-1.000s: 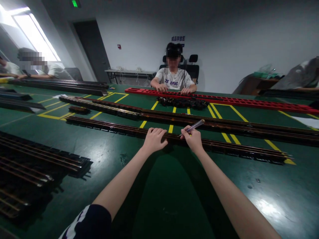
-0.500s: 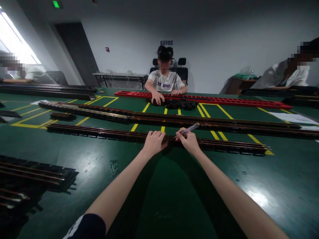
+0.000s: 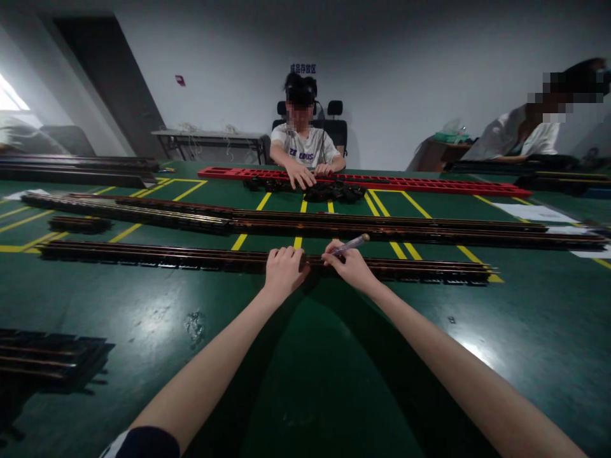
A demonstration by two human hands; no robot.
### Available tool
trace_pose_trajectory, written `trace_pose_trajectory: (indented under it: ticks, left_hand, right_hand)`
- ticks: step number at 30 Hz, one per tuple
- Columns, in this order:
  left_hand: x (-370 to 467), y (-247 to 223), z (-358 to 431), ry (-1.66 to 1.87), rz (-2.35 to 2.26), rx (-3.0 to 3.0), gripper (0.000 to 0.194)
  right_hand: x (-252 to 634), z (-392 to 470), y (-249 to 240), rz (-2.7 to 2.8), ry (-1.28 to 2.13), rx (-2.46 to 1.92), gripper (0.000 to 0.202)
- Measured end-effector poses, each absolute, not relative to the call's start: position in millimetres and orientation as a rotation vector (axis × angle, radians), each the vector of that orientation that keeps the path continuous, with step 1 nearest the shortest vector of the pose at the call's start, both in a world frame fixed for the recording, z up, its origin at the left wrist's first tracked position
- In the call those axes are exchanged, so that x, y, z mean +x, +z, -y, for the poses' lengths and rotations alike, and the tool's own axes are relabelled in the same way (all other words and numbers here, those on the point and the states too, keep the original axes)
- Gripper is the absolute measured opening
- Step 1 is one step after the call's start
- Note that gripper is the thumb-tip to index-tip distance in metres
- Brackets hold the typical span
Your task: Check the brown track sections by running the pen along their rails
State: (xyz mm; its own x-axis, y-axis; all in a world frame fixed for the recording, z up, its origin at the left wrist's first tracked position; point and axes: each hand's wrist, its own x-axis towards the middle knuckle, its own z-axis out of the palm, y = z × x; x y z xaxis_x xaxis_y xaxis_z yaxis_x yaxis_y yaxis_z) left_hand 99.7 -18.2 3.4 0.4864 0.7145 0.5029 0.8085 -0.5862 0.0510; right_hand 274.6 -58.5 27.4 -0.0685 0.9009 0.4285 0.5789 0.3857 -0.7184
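A long dark strip (image 3: pixel 157 256) with copper-coloured lines along it lies across the green table in front of me. My left hand (image 3: pixel 285 270) is closed over the strip's near edge, fingers on top and thumb at the side. Just right of it, my right hand (image 3: pixel 351 264) grips a clear pen (image 3: pixel 352 244). The pen slants up to the right, and its tip end is down by the strip, partly hidden by my fingers. Behind lie more long dark strips (image 3: pixel 382 228) of the same look, close together, and a short dark piece (image 3: pixel 80 224).
Across the table a person (image 3: pixel 305 143) reaches over dark parts (image 3: pixel 334 191) beside a long red slotted frame (image 3: pixel 429 184). Another person (image 3: pixel 520 137) sits at right. More strips (image 3: pixel 52 359) lie front left. Paper sheets (image 3: pixel 534 213) and yellow tape lines (image 3: pixel 238 242) mark the table.
My view has swung slightly right, so everything sits further left. My hands keep their places on the strip and pen. The person opposite has lifted a hand off a dark part, fingers now spread.
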Motion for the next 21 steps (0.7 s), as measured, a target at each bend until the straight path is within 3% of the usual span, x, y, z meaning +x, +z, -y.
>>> trace_pose_trajectory:
  ticks: [21]
  left_hand:
    - [98.5, 7.4, 20.8, -0.591, 1.336, -2.537, 0.026]
  right_hand:
    - [269.6, 66.3, 21.9, 1.659, 0.398, -1.318, 0.014]
